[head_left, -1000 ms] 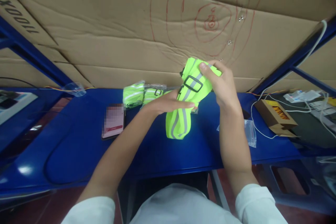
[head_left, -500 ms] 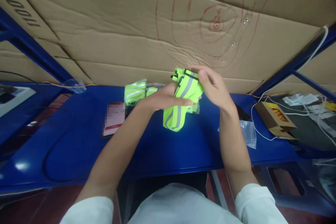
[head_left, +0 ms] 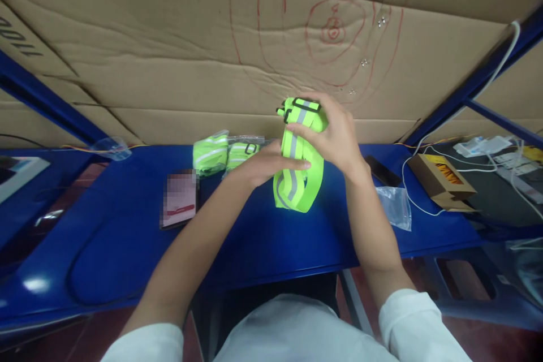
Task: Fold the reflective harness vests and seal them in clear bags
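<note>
A folded neon-yellow reflective strap (head_left: 293, 184) with a grey stripe and black buckles is held up over the blue table. Around its middle my left hand (head_left: 274, 164) is closed, the thumb lying across the front. Higher up, my right hand (head_left: 333, 133) grips the buckle end, thumb in front and fingers behind the top edge. A loop of the strap hangs below my hands. Just left of them, two clear-bagged bundles of similar neon strap (head_left: 211, 154) lie at the back of the table.
A phone-like device with a lit screen (head_left: 180, 199) lies on the blue table (head_left: 271, 243) at left. To the right are a dark phone (head_left: 383, 171), a clear plastic bag (head_left: 394, 206), an open cardboard box (head_left: 441, 181) and a white cable (head_left: 407, 181). A cardboard wall (head_left: 169, 85) stands behind.
My right hand has brought its thumb onto the front of the strap near the buckle. The strap has turned more upright, and its lower loop now hangs wider.
</note>
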`<action>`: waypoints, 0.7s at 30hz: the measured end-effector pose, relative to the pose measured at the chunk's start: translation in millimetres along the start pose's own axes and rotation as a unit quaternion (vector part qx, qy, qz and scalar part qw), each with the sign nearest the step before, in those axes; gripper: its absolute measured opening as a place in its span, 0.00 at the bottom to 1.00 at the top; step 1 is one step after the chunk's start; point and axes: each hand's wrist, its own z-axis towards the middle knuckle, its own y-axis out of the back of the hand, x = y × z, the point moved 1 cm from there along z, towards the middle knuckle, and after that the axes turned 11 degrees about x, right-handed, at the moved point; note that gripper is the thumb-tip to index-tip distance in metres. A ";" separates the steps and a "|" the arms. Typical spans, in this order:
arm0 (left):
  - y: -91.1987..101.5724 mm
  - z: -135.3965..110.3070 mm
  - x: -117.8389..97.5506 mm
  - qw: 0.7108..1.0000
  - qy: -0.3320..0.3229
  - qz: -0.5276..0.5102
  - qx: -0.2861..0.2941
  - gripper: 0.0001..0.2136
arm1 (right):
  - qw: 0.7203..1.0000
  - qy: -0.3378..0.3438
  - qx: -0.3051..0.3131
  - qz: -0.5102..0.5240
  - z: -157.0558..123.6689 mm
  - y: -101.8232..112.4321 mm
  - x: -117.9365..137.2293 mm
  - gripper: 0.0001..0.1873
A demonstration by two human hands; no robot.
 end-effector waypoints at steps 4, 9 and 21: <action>4.0 -1.0 0.1 1.000 0.012 0.020 0.016 0.26 | 1.000 -0.020 -0.012 0.011 -0.6 7.7 1.2 0.29; 8.3 -9.9 -15.2 0.997 0.006 0.077 0.011 0.28 | 1.000 0.007 0.013 -0.027 -1.6 13.7 3.4 0.33; 5.1 -16.6 -29.3 0.974 -0.070 0.217 -0.010 0.32 | 0.996 0.032 0.020 -0.084 -4.6 8.6 11.2 0.35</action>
